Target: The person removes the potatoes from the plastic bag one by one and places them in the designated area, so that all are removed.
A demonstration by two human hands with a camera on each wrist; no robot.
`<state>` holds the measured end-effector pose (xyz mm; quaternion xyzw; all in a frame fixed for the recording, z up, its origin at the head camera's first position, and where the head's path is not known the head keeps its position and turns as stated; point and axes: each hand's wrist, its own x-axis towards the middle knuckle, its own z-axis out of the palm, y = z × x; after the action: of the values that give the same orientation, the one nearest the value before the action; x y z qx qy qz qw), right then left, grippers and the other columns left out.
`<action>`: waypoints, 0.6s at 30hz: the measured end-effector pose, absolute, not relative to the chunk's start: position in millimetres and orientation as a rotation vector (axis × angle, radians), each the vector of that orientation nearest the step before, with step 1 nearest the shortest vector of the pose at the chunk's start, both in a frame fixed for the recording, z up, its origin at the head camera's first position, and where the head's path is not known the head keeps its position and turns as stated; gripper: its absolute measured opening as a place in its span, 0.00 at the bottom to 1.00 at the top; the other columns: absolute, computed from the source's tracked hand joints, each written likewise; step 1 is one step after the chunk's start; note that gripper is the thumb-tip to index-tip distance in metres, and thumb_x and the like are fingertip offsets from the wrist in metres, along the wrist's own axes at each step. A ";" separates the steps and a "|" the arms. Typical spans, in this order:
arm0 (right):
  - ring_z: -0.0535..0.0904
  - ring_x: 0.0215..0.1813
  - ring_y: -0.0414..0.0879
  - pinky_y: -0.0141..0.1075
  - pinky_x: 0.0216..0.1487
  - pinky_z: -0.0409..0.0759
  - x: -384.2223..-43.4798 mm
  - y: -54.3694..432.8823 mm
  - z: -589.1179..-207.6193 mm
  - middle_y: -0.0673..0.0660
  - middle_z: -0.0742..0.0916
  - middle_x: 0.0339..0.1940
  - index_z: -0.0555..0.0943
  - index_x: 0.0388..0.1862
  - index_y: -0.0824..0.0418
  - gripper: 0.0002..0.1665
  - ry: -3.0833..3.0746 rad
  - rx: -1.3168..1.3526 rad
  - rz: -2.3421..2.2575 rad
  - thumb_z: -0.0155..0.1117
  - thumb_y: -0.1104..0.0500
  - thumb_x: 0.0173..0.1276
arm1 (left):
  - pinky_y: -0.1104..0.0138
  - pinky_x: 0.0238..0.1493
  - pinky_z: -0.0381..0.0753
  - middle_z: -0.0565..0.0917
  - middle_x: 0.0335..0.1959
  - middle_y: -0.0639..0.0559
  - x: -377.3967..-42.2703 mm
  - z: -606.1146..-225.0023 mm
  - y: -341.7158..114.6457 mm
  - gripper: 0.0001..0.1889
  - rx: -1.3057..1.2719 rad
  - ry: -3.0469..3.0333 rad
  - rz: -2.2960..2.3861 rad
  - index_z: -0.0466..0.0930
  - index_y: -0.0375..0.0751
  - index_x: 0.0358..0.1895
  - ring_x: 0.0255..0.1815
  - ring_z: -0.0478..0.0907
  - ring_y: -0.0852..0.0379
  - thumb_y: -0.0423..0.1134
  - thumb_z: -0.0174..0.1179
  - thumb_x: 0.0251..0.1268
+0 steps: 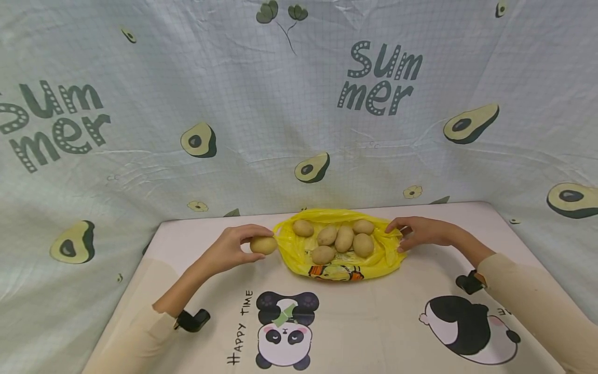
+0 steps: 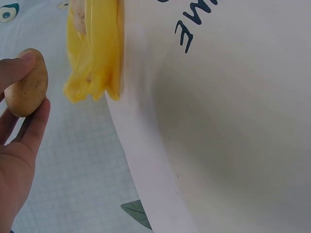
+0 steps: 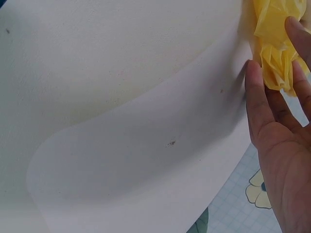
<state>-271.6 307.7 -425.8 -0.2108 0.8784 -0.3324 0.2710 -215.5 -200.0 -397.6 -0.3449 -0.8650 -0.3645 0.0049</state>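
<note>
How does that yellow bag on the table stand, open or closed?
Open: in the head view, the yellow bag has its mouth spread wide, with six potatoes visible inside.

The pale table (image 1: 374,322) has a whiter band along its far edge and rounded far corners. Its top bears an upside-down panda print (image 1: 284,340), the words "HAPPY TIME" (image 1: 240,328) beside it and another black-and-white animal print (image 1: 467,328) at right. Toward the far edge lies an open yellow bag (image 1: 385,258).

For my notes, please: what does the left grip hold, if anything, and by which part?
The left grip holds a potato by two opposite sides.
</note>
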 end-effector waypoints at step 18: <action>0.71 0.68 0.64 0.58 0.68 0.71 -271.3 306.4 -424.6 0.65 0.75 0.69 0.75 0.65 0.61 0.35 2.360 -0.540 -0.901 0.76 0.52 0.63 | 0.58 0.59 0.81 0.84 0.58 0.47 -220.7 -404.0 -223.1 0.28 -0.956 -2.717 -1.178 0.83 0.40 0.59 0.58 0.80 0.47 0.25 0.76 0.52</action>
<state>-271.3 306.4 -424.6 -0.2011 0.8782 -0.3352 0.2755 -220.7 -223.1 -404.0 -0.3071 -0.8730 -0.3786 0.0151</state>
